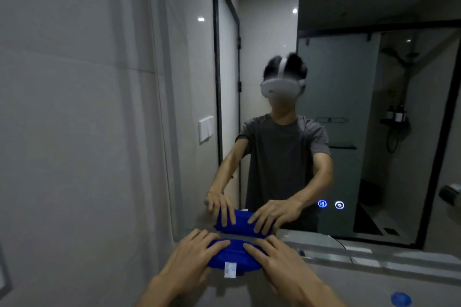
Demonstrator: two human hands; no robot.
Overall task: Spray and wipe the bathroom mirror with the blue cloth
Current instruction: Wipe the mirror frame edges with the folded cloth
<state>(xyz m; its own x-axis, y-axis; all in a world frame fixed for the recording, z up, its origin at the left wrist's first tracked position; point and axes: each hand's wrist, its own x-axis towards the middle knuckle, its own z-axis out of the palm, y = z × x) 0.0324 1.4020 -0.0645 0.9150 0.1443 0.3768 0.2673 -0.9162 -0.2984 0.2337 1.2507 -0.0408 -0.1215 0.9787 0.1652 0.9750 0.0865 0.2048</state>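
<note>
blue cloth (234, 255) lying bunched at lower centre of frame, long axis running left-right, just below mirror (349, 107) bottom edge. left hand (189, 254) pressing its left end, right hand (277, 259) its right end, fingers fairly straight on top. mirror glass lying straight above, both hands equally near.

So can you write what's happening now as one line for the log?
stage: wiping | blue cloth: bunched at mirror bottom-left corner | left hand: pressing cloth | right hand: pressing cloth
</note>
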